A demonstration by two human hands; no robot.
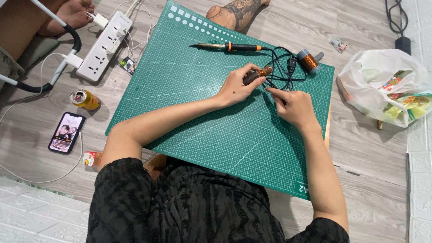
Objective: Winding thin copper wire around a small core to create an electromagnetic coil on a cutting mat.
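My left hand (235, 85) is closed around a small copper-wound coil (258, 74), lifted just over the far part of the green cutting mat (216, 135). My right hand (293, 107) pinches something fine at its fingertips beside the tangled black cable (281, 67); I cannot tell what. I count one soldering iron (227, 47) lying far on the mat, one copper wire spool (309, 61) at its far right edge, one white power strip (104, 45) far left, one yellow can (84, 99) and one phone (67, 132) left. A white plastic bag (382, 85) holding colourful packets sits right.
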